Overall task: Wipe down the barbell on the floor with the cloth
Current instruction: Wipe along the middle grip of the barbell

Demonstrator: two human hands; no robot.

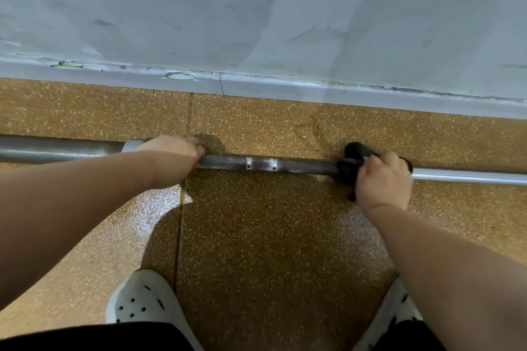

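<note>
The barbell (pixel 268 165) lies on the speckled floor (pixel 256 236) near the grey wall (pixel 256 8), running sideways under both hands. The left hand (pixel 174 154) wraps its curled fingers over the shaft beside the thick sleeve (pixel 57 149). The right hand (pixel 383 179) grips the black cloth (pixel 350 165), bunched round the shaft, with bare bright bar reaching out past its far side.
</note>
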